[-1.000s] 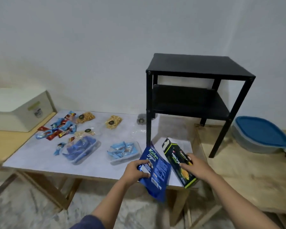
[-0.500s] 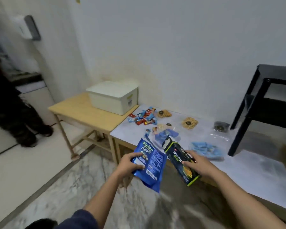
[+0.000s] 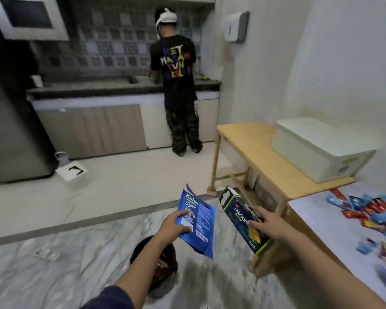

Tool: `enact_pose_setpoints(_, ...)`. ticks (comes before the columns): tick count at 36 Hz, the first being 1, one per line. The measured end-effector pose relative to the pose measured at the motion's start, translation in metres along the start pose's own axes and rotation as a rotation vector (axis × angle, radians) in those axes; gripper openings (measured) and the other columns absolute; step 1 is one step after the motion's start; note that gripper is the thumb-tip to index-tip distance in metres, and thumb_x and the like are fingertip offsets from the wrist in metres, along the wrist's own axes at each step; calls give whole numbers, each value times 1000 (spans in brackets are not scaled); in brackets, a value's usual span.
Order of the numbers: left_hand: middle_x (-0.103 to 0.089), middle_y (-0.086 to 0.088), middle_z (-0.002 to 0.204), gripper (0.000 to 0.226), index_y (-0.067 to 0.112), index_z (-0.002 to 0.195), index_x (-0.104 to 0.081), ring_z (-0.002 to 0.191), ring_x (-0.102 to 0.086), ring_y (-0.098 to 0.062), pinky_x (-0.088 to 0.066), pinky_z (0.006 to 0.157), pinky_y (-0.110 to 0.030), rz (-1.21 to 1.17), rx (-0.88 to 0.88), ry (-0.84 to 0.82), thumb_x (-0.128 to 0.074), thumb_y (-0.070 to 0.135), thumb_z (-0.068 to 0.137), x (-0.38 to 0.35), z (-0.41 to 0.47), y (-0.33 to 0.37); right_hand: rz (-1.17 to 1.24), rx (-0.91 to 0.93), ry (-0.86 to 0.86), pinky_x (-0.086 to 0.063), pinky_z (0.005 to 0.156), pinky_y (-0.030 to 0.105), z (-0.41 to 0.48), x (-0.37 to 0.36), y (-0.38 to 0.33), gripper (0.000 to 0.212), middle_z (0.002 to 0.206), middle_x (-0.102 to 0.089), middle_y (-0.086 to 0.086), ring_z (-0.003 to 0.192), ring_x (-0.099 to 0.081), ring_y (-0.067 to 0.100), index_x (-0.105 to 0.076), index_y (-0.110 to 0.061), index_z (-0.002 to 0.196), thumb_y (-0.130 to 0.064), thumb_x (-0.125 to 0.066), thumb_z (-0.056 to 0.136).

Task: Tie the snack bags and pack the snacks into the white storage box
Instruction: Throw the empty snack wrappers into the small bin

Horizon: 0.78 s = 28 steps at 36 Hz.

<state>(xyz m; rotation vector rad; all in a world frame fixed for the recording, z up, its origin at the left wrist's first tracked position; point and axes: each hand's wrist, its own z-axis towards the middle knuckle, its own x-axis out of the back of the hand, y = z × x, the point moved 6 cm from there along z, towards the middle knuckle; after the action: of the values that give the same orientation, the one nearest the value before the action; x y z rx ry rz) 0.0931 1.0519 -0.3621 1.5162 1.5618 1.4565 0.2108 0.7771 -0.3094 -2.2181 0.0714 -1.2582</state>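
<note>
Two snack packs (image 3: 199,219) between curled fingers (image 3: 181,214)

Left hand (image 3: 172,227) grips a blue bag (image 3: 197,224); right hand (image 3: 270,226) grips a dark box (image 3: 239,215), both held over the floor. White box (image 3: 319,150), lid on, sits on a wooden table (image 3: 254,150). Wrapped snacks (image 3: 366,208) lie at right. A person (image 3: 178,85) faces the counter (image 3: 98,88).
</note>
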Motion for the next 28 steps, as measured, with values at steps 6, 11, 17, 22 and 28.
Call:
enact_pose_setpoints(6, -59, -4, 119, 46, 19, 110, -62, 98, -59, -19, -45, 75, -23, 86, 101, 177, -73, 5, 68, 92, 43, -42, -105, 147, -131, -40, 88, 21, 110, -30, -90, 65, 138, -50, 5, 116, -53, 21, -31, -29, 143, -43, -61, 87)
enact_pose_setpoints(11, -52, -7, 129, 53, 15, 122, -57, 106, -59, -30, -51, 77, -31, 43, 263, 297, -74, 7, 73, 143, 84, -89, -52, 180, -243, -43, 77, 22, 203, -63, -138, 61, 125, -61, 6, 96, -60, 18, -37, -30, 139, -41, -64, 85)
enact_pose_setpoints(17, -44, -4, 135, 59, 12, 132, -46, 112, -49, -15, -40, 76, -17, -55, 443, 345, -70, 5, 79, 150, 110, -156, -33, 121, -444, -46, 76, 24, 288, -144, -154, 59, 120, -62, 8, 87, -60, 17, -35, -27, 139, -42, -60, 88)
enact_pose_setpoints(22, -47, -11, 123, 49, 16, 119, -47, 84, -55, -23, -49, 67, -34, -163, 621, 313, -62, -9, 79, 126, 128, -229, 19, 22, -536, -47, 76, 26, 324, -243, -135, 52, 105, -59, 1, 90, -58, 18, -36, -26, 135, -40, -58, 89)
enact_pose_setpoints(28, -43, -5, 111, 42, 19, 116, -44, 78, -53, -14, -48, 55, -19, -145, 742, 211, -57, -5, 84, 88, 169, -338, 24, -27, -572, -47, 90, 29, 363, -373, -99, 58, 131, -55, 2, 111, -56, 19, -33, -24, 141, -44, -53, 90)
